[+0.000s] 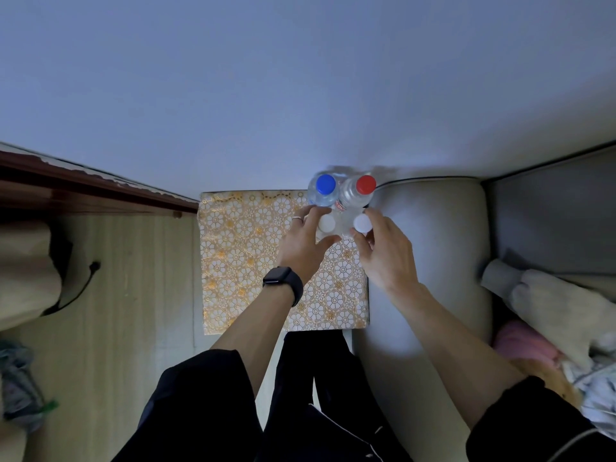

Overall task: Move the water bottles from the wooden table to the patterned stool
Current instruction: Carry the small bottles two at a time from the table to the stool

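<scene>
I am counting four water bottles standing together on one patterned stool: one blue-capped, one red-capped, two white-capped; two hands are showing.

- 4 clear bottles, all upright, clustered tight at far-right corner of patterned stool.
- Far pair: blue-cap bottle left, red-cap bottle right.
- Near pair: left white-cap bottle, right white-cap bottle.
- Stool top: white/gold floral pattern.
</scene>
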Motion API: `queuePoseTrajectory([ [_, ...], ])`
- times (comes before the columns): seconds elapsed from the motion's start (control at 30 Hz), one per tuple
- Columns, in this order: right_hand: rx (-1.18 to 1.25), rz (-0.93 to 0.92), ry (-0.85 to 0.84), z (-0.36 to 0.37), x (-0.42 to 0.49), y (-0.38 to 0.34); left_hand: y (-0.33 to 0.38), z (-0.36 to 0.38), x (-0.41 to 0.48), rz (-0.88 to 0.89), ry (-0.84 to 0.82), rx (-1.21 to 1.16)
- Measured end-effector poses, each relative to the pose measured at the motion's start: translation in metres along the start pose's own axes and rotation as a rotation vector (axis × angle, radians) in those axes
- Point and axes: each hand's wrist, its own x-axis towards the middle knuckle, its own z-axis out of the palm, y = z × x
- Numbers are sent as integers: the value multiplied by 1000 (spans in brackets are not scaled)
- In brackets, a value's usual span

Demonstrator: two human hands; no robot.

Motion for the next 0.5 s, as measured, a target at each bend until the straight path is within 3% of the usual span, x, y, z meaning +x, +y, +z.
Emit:
queuePoseTrajectory([
  [0.5,-38,-14,-30,7,-4,4,6,-8,2,-36,-47,-22],
])
